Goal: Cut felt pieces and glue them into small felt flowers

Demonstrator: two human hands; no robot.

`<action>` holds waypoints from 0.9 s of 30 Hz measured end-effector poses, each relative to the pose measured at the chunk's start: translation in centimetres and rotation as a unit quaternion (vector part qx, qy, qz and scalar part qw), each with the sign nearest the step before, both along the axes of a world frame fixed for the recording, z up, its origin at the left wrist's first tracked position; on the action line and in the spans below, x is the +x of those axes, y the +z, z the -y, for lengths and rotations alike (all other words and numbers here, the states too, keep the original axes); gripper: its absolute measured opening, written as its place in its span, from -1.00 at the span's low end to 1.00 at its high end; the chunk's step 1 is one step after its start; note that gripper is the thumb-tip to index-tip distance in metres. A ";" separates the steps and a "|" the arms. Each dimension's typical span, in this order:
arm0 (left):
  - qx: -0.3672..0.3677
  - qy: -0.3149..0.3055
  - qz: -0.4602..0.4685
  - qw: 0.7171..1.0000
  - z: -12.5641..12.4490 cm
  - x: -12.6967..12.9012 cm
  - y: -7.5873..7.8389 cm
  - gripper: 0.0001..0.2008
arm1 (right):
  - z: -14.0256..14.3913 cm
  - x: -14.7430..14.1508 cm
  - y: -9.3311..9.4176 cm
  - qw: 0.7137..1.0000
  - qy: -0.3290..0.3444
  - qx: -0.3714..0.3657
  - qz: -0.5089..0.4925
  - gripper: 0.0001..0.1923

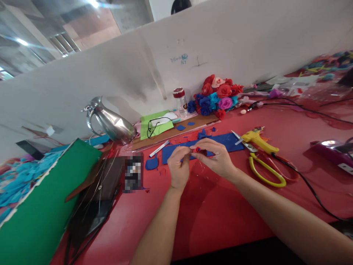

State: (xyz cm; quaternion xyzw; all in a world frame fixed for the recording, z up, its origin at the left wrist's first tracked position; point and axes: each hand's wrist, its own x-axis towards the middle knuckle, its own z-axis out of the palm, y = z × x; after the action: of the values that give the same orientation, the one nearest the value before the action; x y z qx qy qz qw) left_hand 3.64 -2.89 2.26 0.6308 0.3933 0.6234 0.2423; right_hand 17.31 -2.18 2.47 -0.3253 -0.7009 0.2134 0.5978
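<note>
Between my two hands is a small rolled red-and-blue piece (196, 149), like the start of a craft flower; its material is unclear. My left hand (179, 165) pinches it from the left, the held part hidden by the fingers. From the other side, the thumb and fingertips of my right hand (216, 156) close on it. Beneath the hands a long blue sheet (230, 141) lies on the red table. A blue cut petal (151, 162) rests left of my left hand. Scissors (267, 171) with yellow and red handles lie to the right, under a yellow glue gun (260, 141).
Craft flowers (217, 95) are heaped by the wall beside a glass jar (179, 101). Eyeglasses (151, 127) sit on green paper (168, 127). A metal jug (113, 121), a dark bag (102, 180) and a green box (52, 209) stand left. A black cord (309, 187) trails right.
</note>
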 end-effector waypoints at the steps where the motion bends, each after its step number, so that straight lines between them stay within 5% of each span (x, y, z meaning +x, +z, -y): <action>1: -0.007 -0.001 0.006 1.000 0.1 0.0 0.1 -0.86 | 0.0 0.0 0.0 1.000 -0.003 -0.005 0.001 -0.93; 27: -0.125 -0.041 0.104 0.986 -0.2 0.7 -1.0 -0.94 | 0.1 -0.1 0.1 0.999 -0.033 -0.013 0.012 -0.90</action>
State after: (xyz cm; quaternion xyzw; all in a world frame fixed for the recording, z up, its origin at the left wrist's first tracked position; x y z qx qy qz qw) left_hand 4.31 -2.66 1.24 0.5430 0.4148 0.6206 0.3845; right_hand 17.20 -2.25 2.59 -0.3580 -0.6940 0.1986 0.5922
